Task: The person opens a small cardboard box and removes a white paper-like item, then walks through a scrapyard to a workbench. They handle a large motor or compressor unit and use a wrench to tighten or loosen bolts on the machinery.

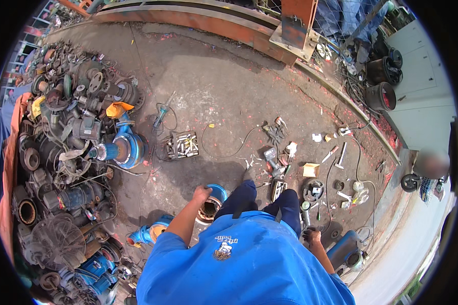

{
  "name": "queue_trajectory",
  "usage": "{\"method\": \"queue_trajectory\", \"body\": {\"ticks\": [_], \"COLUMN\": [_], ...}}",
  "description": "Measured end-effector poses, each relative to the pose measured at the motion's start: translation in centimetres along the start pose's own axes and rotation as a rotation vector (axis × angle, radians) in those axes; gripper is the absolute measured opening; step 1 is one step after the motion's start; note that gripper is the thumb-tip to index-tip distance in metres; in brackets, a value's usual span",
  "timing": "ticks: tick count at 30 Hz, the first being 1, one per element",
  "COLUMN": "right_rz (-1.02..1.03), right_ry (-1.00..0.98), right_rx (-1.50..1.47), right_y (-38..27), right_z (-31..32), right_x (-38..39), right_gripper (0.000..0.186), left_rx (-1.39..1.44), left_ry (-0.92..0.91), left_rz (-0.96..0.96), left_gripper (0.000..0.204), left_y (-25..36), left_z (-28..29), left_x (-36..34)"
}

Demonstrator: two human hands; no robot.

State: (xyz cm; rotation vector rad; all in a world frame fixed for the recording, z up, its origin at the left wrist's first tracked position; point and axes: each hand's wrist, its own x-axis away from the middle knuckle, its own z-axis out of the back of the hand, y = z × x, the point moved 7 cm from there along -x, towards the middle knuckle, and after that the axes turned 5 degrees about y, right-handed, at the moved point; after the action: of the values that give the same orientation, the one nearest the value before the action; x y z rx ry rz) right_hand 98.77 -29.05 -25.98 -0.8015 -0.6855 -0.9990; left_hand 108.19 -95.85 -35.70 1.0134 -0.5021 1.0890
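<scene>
My left hand (202, 193) is closed at the rim of a blue motor housing (218, 192), whose round opening shows copper-coloured windings inside. The housing stands on the ground by my left leg. On my other side, my right hand (314, 236) is wrapped round the rear end of an angle grinder (306, 216). The grinder's round head points away from me, and its lower part is partly hidden by my fingers. A blue and orange pump part (155, 231) lies beside my left forearm.
Heaped motors and metal parts (61, 152) fill the left side, with a large blue pump (124, 149) at their edge. A crate of metal pieces (183, 146) lies ahead. Right of my legs are a drill (273, 158), a hammer (341, 155), a cardboard box (311, 170), cables and a blue cylinder (343, 245).
</scene>
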Motion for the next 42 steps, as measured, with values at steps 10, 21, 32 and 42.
{"method": "queue_trajectory", "body": {"ticks": [10, 21, 32, 42], "right_rz": [0.314, 0.531, 0.823, 0.562], "right_ry": [-0.172, -0.252, -0.365, -0.251], "right_rx": [0.661, 0.572, 0.81, 0.984], "right_y": [-38.9, -100.8, -134.1, -151.0], "right_z": [-17.7, -56.8, -98.0, -124.6], "right_x": [-1.5, 15.6, 34.2, 46.8], "right_gripper": [0.022, 0.02, 0.03, 0.019], "left_rx": [0.546, -0.103, 0.166, 0.92], "left_ry": [0.133, 0.185, 0.38, 0.659], "left_rz": [0.014, 0.004, -0.361, 0.232], "left_gripper": [0.034, 0.023, 0.035, 0.033], "left_y": [13.6, 15.2, 29.0, 39.1], "left_z": [16.7, 34.3, 54.7, 122.8], "left_x": [-15.0, -26.8, -48.4, -77.9]}}
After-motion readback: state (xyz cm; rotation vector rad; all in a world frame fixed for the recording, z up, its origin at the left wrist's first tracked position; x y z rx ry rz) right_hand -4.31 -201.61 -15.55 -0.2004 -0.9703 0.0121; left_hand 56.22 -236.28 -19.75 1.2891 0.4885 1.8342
